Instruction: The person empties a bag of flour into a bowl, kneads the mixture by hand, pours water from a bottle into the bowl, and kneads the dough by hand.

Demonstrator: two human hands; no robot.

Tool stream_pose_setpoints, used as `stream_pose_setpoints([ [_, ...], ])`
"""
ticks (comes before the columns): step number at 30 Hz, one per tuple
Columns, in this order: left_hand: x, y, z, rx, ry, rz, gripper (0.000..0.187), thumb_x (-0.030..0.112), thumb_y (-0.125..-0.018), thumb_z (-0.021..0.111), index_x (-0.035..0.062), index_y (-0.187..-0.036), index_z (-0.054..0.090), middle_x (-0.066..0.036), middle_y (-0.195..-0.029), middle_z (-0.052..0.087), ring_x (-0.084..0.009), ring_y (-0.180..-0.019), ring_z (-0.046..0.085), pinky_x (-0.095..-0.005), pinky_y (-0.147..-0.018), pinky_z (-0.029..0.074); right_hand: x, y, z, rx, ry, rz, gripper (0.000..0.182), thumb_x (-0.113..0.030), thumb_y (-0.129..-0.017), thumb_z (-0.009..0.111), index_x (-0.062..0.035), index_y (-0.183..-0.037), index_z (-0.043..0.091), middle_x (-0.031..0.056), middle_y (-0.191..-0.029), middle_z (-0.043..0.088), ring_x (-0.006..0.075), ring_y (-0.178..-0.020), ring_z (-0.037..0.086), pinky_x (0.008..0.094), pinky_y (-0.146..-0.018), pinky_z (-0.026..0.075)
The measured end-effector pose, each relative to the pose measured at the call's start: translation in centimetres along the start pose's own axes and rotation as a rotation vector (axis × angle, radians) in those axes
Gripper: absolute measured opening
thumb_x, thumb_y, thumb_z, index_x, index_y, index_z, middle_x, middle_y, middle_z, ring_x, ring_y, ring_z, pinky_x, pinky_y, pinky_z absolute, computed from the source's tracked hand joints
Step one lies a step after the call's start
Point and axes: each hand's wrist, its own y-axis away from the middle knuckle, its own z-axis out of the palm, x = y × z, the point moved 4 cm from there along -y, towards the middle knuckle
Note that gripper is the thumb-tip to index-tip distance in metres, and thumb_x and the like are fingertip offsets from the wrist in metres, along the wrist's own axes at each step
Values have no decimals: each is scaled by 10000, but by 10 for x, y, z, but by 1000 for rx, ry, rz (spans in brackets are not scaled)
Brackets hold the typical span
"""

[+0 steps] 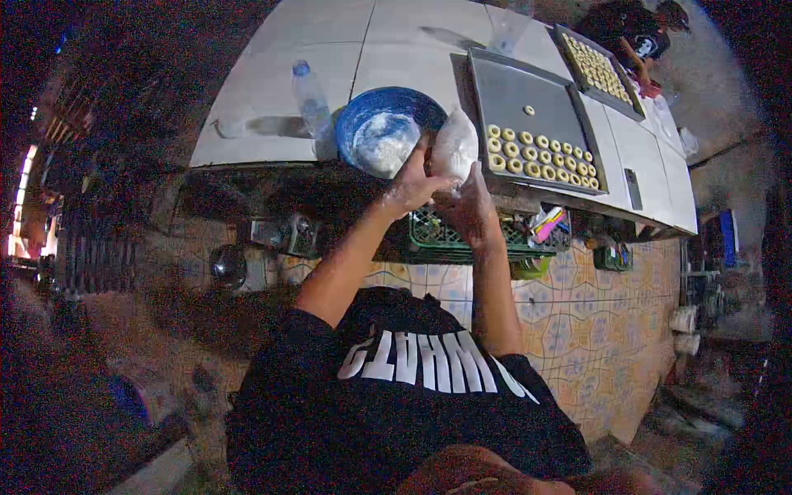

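Observation:
Both of my hands are together at the table's front edge, around a whitish, translucent bag (455, 147) that stands up from them. My left hand (410, 188) has its fingers against the bag's lower left side, and my right hand (472, 206) is wrapped round its lower right side. White powder dusts my fingers. Just left of the bag sits a blue bowl (351, 110) with white powder (384, 142) in it. To the right, a metal tray (516, 82) carries rows of small pale dough rings (530, 153), with one ring lying apart.
A clear plastic bottle (311, 103) stands left of the bowl on the white tiled table (264, 49). A second tray (565, 49) of rings lies farther right, near another person (631, 37). Below the table edge is a green crate (445, 252).

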Motion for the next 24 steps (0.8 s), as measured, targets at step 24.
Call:
stream_pose_setpoints([
  [24,-21,-98,-89,-418,273,-194,464,151,-818,717,67,-1198,465,-97,-1091,564,-199,-1011,563,-358,-826,493,-32,-51,58,566,463,-695,580,-313,-834,667,-30,-1292,450,109,-1140,547,196,-969,566,332,-719,516],
])
